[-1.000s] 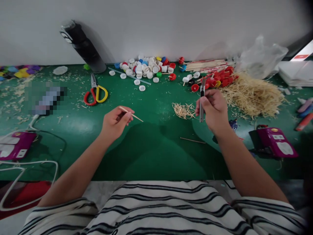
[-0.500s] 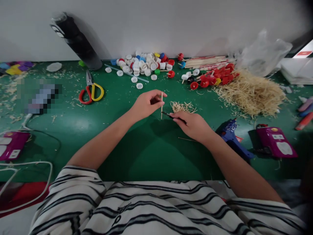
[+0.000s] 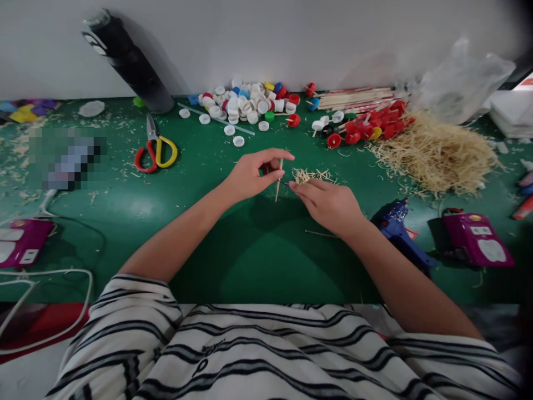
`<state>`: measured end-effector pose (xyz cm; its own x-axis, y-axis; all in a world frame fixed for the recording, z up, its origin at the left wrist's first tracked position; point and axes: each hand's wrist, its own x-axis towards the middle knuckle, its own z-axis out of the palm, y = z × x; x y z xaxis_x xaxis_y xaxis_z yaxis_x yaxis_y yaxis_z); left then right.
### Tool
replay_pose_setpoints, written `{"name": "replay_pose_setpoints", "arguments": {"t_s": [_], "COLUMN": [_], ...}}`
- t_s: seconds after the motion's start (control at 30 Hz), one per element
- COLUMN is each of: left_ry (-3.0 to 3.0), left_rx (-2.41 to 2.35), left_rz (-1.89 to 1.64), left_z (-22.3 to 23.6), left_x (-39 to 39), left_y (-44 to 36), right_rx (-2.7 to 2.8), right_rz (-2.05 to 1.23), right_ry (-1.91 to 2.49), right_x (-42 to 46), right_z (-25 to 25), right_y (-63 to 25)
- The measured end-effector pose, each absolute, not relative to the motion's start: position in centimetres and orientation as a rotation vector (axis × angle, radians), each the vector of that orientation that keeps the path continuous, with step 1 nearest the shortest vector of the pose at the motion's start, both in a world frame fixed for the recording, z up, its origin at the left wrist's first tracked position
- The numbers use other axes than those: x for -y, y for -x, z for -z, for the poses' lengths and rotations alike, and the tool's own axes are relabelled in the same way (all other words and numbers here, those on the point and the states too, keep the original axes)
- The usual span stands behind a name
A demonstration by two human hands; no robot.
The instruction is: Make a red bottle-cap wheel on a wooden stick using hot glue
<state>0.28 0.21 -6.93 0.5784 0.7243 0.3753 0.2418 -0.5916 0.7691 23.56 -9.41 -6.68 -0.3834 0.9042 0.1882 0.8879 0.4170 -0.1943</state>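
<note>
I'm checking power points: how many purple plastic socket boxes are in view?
2: a left box, cut off by the picture's edge, and a right box, beside the blue plastic glue gun.

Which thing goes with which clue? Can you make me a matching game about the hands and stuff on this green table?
Things:
1. left hand
2. scissors
3. glue gun
4. bottle

Clues:
A. blue, lying beside a purple box
B. tall and black, by the grey wall
C. pinching a thin stick
D. partly red, partly yellow

Right pairs: 1-C, 2-D, 3-A, 4-B
</note>
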Motion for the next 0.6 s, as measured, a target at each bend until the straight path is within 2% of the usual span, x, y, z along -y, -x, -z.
{"name": "replay_pose_setpoints", "arguments": {"t_s": [0.33,0.6], "left_ry": [-2.213,-2.198], "left_rx": [-0.847,-0.852], "left_rz": [-0.981,-0.986], "left_z": [4.6,4.6], "left_x": [0.2,0.5], "left_y": [0.0,0.1], "right_rx": [2.344,2.295], "right_rz": [-0.113,-0.076], "right_ry": [1.542,1.438], "right_x": [9.7,9.5], "right_z": [6.0,7.1], "right_y": [-23.0,-22.7]}}
